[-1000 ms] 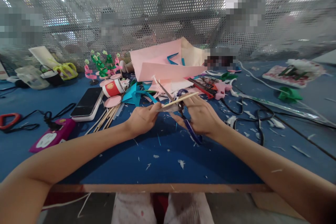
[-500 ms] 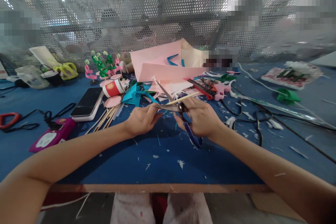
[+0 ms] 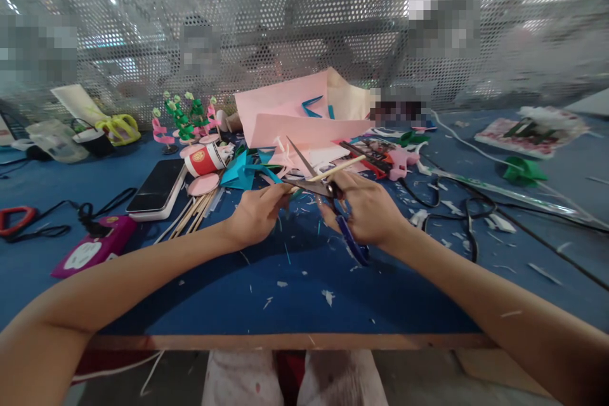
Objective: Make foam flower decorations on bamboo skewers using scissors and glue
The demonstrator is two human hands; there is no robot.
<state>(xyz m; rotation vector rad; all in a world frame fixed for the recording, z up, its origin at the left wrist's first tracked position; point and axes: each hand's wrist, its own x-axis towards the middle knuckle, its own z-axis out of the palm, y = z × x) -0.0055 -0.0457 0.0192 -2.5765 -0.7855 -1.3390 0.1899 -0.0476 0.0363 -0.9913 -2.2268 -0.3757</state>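
My left hand (image 3: 259, 214) pinches the left end of a thin pale wooden stick (image 3: 351, 163), which slants up to the right. Around the finger loops of blue-handled scissors (image 3: 352, 244), my right hand (image 3: 368, 209) is closed. The scissor blades stand apart, their tips toward the upper left, with the stick passing at the blades. Whether the blades touch the stick, I cannot tell. A small teal bit shows near my left fingertips. Behind my hands lie turquoise paper (image 3: 239, 171) and large pink sheets (image 3: 304, 130).
Left of my hands are a phone (image 3: 158, 187), a red-and-white paper cup (image 3: 203, 160), several wooden sticks (image 3: 194, 214) and a purple power box (image 3: 94, 246). A pink glue gun (image 3: 400, 163), black cables (image 3: 471, 228) and paper scraps lie right. Small flower models (image 3: 183, 117) stand behind.
The stick's right end has tipped slightly upward. The scissors have shifted a little to the right, blades still apart. Both hands keep their grip.
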